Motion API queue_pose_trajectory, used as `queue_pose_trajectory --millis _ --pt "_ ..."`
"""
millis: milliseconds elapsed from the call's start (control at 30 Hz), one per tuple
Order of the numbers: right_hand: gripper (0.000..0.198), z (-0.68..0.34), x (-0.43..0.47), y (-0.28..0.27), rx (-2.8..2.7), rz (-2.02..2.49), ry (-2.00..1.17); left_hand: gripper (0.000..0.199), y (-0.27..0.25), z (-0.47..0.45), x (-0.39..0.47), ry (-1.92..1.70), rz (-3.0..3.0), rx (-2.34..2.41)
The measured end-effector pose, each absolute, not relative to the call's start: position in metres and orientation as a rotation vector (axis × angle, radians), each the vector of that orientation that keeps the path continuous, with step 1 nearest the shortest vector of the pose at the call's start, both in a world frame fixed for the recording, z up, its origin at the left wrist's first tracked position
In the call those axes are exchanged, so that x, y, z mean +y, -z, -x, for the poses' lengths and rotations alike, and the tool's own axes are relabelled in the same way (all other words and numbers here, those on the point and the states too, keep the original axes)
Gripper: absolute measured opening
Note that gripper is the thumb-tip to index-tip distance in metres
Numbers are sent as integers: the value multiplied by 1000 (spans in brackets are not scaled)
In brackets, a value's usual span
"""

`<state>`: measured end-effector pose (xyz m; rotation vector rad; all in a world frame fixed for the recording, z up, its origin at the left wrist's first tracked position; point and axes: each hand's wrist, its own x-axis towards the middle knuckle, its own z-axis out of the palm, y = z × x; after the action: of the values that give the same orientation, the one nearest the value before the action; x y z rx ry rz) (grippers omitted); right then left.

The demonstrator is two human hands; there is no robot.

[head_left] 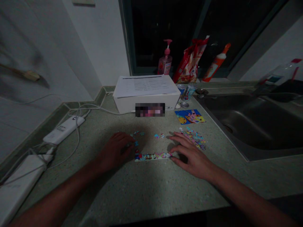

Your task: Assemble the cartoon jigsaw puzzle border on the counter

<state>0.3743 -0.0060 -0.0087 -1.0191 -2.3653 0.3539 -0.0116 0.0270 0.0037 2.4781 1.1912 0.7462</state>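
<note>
A narrow, multicoloured jigsaw strip (153, 156) lies at lower centre — right hand (193, 154) loosely spread beside it, left hand (118, 149) curled, its hold unclear. Upper centre, a white paper sheet (146, 85) bears illegibly small print.

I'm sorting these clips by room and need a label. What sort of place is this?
Most likely a kitchen: a metal sink is set into the speckled countertop, and a pink pump bottle stands by the dark window.
</note>
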Motion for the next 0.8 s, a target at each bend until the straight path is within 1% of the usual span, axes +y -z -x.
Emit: queue_pose_trajectory --millis 67,400,567,633,800 --pt "16 -373 -7 6 -2394 975 -348 19 -3 12 27 -753 -2467 1194" --pt "26 -371 -8 1 -2427 969 -324 17 -3 11 26 -758 -2441 1231" --pt "29 -379 -1 7 -2288 1080 -263 19 -2 13 27 -774 -2441 1286" --pt "26 -383 5 6 -2225 1118 -225 21 0 15 29 -797 -2429 1343" --pt "24 -386 25 -21 -2189 1103 -115 22 1 20 34 -819 -2360 1508"
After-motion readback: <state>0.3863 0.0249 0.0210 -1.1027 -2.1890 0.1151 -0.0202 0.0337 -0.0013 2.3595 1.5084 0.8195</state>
